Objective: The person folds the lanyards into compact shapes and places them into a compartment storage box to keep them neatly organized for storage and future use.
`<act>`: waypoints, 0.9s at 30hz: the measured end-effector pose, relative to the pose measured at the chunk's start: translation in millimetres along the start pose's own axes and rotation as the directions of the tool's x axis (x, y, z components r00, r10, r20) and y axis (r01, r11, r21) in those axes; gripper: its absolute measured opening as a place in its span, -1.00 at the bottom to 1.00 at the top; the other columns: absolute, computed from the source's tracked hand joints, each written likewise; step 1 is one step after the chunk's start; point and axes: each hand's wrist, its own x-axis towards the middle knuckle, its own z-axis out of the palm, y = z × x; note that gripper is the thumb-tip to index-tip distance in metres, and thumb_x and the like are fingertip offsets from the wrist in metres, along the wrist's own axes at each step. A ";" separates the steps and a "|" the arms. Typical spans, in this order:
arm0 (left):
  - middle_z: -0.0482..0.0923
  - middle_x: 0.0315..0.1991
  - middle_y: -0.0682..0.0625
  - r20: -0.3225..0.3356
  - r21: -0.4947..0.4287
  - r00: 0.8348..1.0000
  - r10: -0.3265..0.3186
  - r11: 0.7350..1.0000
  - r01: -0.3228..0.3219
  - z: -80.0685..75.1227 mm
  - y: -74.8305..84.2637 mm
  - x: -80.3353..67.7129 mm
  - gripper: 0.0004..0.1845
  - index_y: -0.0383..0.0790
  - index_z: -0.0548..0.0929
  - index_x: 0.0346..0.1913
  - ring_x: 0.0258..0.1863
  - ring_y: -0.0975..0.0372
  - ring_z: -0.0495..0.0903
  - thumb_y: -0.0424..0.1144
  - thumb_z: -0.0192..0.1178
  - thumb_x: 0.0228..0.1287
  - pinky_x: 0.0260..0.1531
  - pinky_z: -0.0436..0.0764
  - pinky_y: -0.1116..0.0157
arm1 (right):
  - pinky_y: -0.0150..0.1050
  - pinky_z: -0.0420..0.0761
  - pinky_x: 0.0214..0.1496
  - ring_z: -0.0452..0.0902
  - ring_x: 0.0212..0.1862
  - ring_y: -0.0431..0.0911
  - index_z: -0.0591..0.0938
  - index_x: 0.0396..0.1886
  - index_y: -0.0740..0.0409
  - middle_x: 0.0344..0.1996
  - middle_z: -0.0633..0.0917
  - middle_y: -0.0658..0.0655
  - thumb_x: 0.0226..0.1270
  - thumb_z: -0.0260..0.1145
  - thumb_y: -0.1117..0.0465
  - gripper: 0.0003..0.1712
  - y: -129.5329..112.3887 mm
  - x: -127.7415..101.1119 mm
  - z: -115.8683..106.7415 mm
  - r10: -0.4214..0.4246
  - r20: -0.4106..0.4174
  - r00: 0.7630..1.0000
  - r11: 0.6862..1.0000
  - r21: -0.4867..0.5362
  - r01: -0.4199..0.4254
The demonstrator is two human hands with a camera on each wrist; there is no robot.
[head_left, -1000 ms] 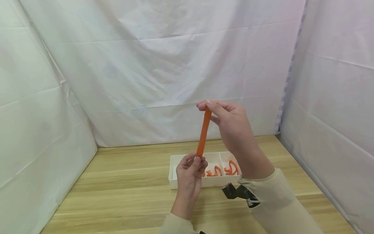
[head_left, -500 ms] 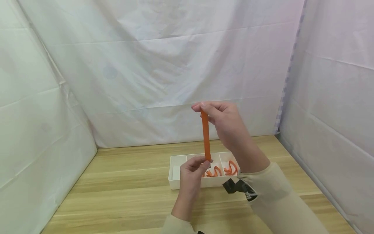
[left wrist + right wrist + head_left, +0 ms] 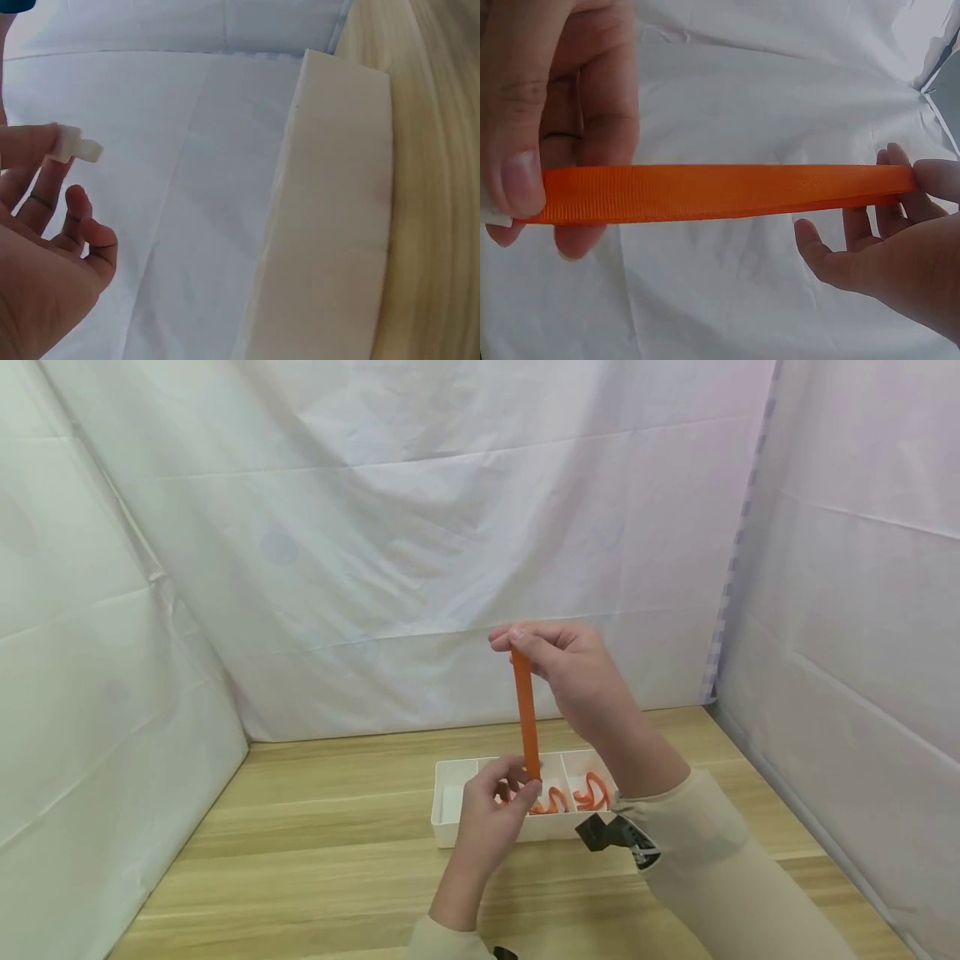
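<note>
The orange ribbon (image 3: 526, 714) is a flat, ribbed strip, pulled taut and nearly upright. Below it a white divided tray (image 3: 447, 814) sits on the pale wooden table (image 3: 315, 827), white sheets hanging all round. My right hand (image 3: 570, 672) pinches its top end; my left hand (image 3: 491, 814) pinches the bottom end, just above the tray.

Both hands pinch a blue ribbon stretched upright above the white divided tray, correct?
Not blue. The ribbon is orange, plain in the head and right wrist views. The rest holds: right hand pinches its top end, left hand its bottom end, stretched upright above the white divided tray.
</note>
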 end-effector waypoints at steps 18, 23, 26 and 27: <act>0.64 -0.37 0.09 0.198 0.139 0.980 0.038 0.988 -0.066 -17.2 22.1 2.3 -0.49 0.16 0.70 0.20 -0.29 0.19 0.50 -0.43 0.42 0.30 -0.26 0.44 0.34 | 0.06 0.53 0.54 0.56 0.36 -0.06 0.81 -0.04 0.29 0.13 0.79 0.08 0.63 0.25 0.18 -0.71 0.7 -0.8 4.3 0.032 0.035 0.999 0.998 -0.047 -0.031; 0.56 -0.39 0.07 0.319 0.092 0.943 0.094 0.987 -0.129 -25.7 24.8 2.6 -0.30 0.26 0.53 0.43 -0.37 0.25 0.42 -0.41 0.41 0.33 -0.29 0.41 0.39 | 0.10 0.53 0.54 0.52 0.40 -0.06 0.77 0.01 0.40 0.21 0.71 0.10 0.66 0.22 0.18 -0.65 5.8 3.4 2.9 0.076 0.024 0.997 0.997 -0.003 -0.076; 0.63 -0.37 0.02 0.356 0.049 0.921 0.156 0.982 -0.185 -29.5 25.9 1.6 -0.27 0.20 0.50 0.48 -0.39 0.34 0.39 -0.41 0.42 0.33 -0.31 0.42 0.41 | 0.12 0.55 0.51 0.59 0.35 0.00 0.72 0.11 0.44 0.20 0.69 0.12 0.68 0.18 0.18 -0.61 10.8 8.7 1.7 0.096 0.046 0.994 0.994 0.049 -0.098; 0.66 -0.35 -0.01 0.365 0.029 0.913 0.180 0.978 -0.204 -30.4 26.2 1.4 -0.27 0.17 0.49 0.49 -0.39 0.36 0.39 -0.40 0.41 0.34 -0.32 0.43 0.40 | 0.13 0.56 0.50 0.61 0.33 0.03 0.71 0.16 0.42 0.19 0.70 0.15 0.70 0.16 0.16 -0.60 13.3 11.0 1.0 0.103 0.059 0.993 0.993 0.058 -0.107</act>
